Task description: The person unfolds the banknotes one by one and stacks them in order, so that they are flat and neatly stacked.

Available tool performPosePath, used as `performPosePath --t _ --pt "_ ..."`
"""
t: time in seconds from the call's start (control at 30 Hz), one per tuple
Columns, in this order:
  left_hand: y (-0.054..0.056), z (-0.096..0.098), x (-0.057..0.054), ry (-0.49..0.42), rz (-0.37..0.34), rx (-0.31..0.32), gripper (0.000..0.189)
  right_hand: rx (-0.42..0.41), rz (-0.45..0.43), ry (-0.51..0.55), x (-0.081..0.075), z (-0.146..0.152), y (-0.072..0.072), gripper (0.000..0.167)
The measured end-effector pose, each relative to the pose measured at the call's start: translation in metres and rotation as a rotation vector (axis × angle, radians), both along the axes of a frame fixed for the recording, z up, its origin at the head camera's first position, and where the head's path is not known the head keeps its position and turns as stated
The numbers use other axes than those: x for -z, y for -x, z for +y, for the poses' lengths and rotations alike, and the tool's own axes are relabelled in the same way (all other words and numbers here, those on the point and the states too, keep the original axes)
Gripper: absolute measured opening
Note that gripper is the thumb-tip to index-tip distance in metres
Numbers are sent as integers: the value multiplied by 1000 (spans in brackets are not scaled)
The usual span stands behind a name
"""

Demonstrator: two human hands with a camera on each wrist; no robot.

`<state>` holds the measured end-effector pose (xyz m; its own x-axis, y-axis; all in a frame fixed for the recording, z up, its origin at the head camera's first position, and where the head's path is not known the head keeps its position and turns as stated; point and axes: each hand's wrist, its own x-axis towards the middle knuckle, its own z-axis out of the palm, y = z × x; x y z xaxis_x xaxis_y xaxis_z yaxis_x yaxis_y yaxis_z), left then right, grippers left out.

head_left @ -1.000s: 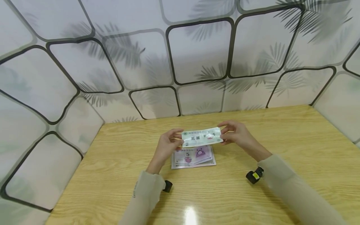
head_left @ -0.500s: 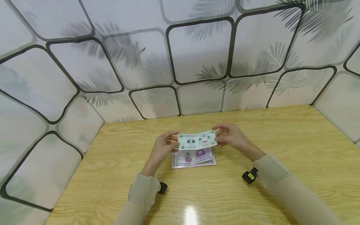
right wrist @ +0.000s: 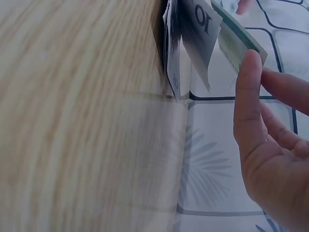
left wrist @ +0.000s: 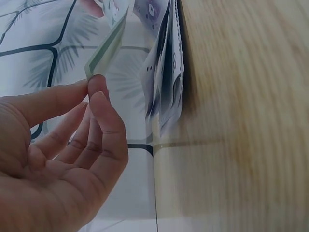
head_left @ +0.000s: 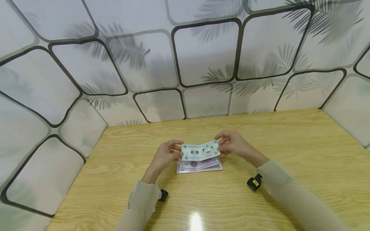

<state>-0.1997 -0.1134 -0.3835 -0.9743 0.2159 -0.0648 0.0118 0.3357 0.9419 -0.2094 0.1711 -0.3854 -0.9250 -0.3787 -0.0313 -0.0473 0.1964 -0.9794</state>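
Observation:
A pale green play banknote (head_left: 199, 152), printed with a 2 and a small monster face, is stretched between both hands above a stack of play banknotes (head_left: 199, 169). My left hand (head_left: 165, 156) pinches its left end between thumb and fingertips, and my right hand (head_left: 234, 146) pinches the right end the same way. A crease bends the green note near its middle. Purple and white notes make up the stack on the table, its far part hidden behind the green note. In the left wrist view the stacked notes (left wrist: 166, 72) fan apart at their edges, beside the held green note (left wrist: 108, 46).
The stack lies on a light wood table (head_left: 115, 179). Behind it rises a wall covering (head_left: 205, 54) with dark rounded outlines and leaf prints. Black wrist cameras (head_left: 254, 182) hang at both sleeve cuffs.
Both hands have come down and slightly left with the green banknote, which now covers more of the stack. The stack has stayed in place.

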Motion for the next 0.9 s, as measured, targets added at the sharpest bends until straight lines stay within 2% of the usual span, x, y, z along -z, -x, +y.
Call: performPosePath --t 0.23,0.4,0.57,0.73,0.9 --pt "-3 -2 3 44 -31 35 37 -33 -38 -50 3 -1 -1 40" --pt "-4 -2 5 109 -10 75 34 -49 -47 -74 3 -1 -3 38" --pt "-5 -1 4 184 34 61 31 -47 -41 -74 0 2 -6 37" --pt "-6 -3 4 245 79 35 27 -13 0 -90 -4 13 -9 35" --pt "-10 -13 4 285 159 16 25 55 99 -156 -6 33 -14 35"
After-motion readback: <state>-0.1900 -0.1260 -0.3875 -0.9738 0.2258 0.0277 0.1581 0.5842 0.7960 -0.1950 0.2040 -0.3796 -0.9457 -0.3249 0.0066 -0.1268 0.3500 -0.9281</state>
